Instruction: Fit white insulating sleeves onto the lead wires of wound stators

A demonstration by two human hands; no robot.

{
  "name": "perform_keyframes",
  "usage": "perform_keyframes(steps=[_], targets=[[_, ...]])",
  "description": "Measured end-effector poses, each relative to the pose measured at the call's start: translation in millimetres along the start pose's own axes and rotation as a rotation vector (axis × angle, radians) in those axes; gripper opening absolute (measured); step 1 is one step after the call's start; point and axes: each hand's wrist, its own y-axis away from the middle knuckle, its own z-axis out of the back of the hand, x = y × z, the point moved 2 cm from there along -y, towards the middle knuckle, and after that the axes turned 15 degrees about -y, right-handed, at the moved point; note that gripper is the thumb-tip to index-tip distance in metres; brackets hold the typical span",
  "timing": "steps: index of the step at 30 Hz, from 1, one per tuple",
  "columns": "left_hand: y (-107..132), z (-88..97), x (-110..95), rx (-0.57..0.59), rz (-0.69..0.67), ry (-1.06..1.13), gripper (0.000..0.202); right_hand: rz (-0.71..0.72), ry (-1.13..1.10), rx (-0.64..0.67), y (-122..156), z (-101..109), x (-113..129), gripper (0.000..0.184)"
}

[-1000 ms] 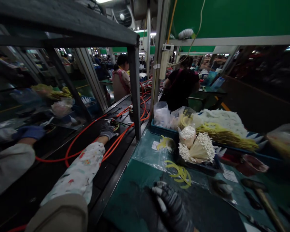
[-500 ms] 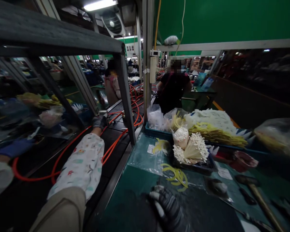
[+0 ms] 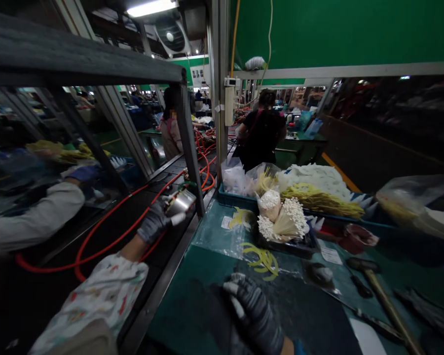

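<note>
My left hand (image 3: 153,222), in a grey glove with pale fingertips, reaches over the dark conveyor belt on the left. It is closed around a shiny metal cylinder (image 3: 184,201), thumb along the near side. Orange-red hoses (image 3: 113,213) loop close by; whether one joins the cylinder I cannot tell. On the green bench, my right hand (image 3: 252,306), in a striped grey glove, rests with its fingers curled. Its palm is hidden, so anything inside does not show. Yellow curved strips (image 3: 262,261) lie just beyond it.
A metal frame post (image 3: 192,148) stands beside the belt. White-tipped bundles (image 3: 284,219) sit in a dark tray; behind is a blue bin (image 3: 225,196) of strips and bags. A hammer (image 3: 383,296) lies right. A co-worker's arm (image 3: 40,212) is at left; other people sit ahead.
My left hand has come back nearer and now has the metal cylinder well in view, lifted near the post. A co-worker's gloved hand at left has moved farther away. My right hand stays put.
</note>
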Motion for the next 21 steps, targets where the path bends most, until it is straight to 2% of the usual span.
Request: perform_keyframes(steps=[2,4,6,8,11,14,16,19,21], targets=[[32,-7.2,5,0.078,-0.109,-0.138,0.068,0.017,-0.017,-0.017,-3,2,3,0.046],[64,-15.3,5,0.168,-0.264,-0.415,0.062,0.032,-0.049,-0.019,-8,3,7,0.049],[95,-25.5,1,0.272,-0.382,-0.651,0.06,0.035,-0.081,-0.008,-11,3,10,0.05],[120,-36.6,-7,0.389,-0.447,-0.764,0.063,0.047,-0.089,-0.001,-13,4,11,0.047],[142,-49.3,-17,0.598,-0.537,-0.816,0.061,0.055,-0.041,-0.042,-14,10,4,0.038],[151,-53.4,-20,0.759,-0.586,-0.864,0.056,-0.028,0.004,-0.077,-22,26,-13,0.031],[155,-57.5,-23,0.775,-0.537,-0.882,0.07,-0.092,0.017,-0.053,-37,35,-26,0.033],[165,-76.7,-32,0.676,-0.367,-0.832,0.092,-0.115,0.027,0.063,-80,32,-41,0.037],[175,-95.3,-38,0.606,-0.323,-0.757,0.082,-0.114,0.033,0.185,-119,13,-48,0.037]])
